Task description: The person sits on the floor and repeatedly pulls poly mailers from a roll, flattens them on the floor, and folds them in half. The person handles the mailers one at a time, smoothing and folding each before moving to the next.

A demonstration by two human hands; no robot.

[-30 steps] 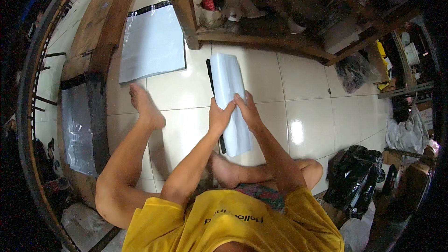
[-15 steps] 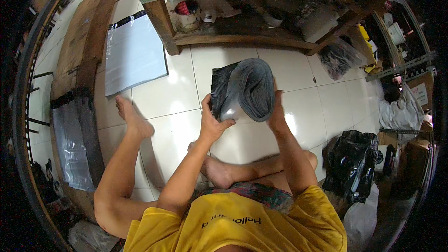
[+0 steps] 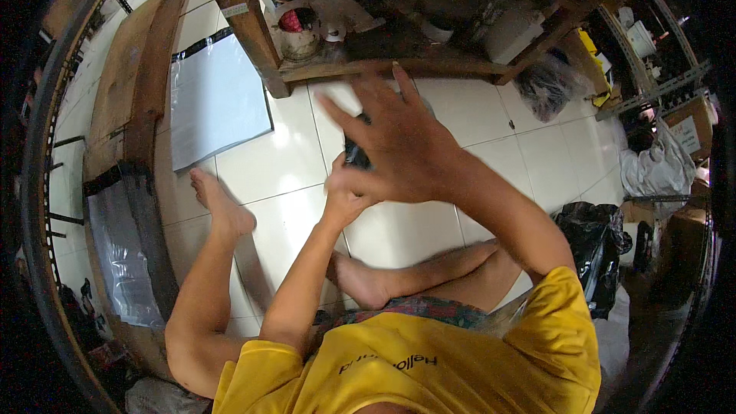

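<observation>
My right hand [image 3: 410, 142] is raised towards the view, slightly blurred, with its fingers spread and nothing in them. Behind it, my left hand [image 3: 345, 203] grips the folded bundle of grey and black plastic mailing bags [image 3: 356, 155]. Most of that bundle is hidden by the right hand; only dark bits of its edge show. On the floor to the left lies a flat stack of pale mailing bags [image 3: 222, 100] with a black strip along its far edge.
More grey bags [image 3: 126, 245] lie on a brown board [image 3: 126, 84] at the left. Ahead stands a wooden shelf [image 3: 391, 69] holding a round tub [image 3: 299, 38]. A black plastic bag [image 3: 590, 249] sits at the right, near metal racks [image 3: 655, 92]. My bare legs rest on the white tiles.
My right hand has come off the right side of the bundle and swung up and left in front of it, fingers spread. The left hand keeps its hold.
</observation>
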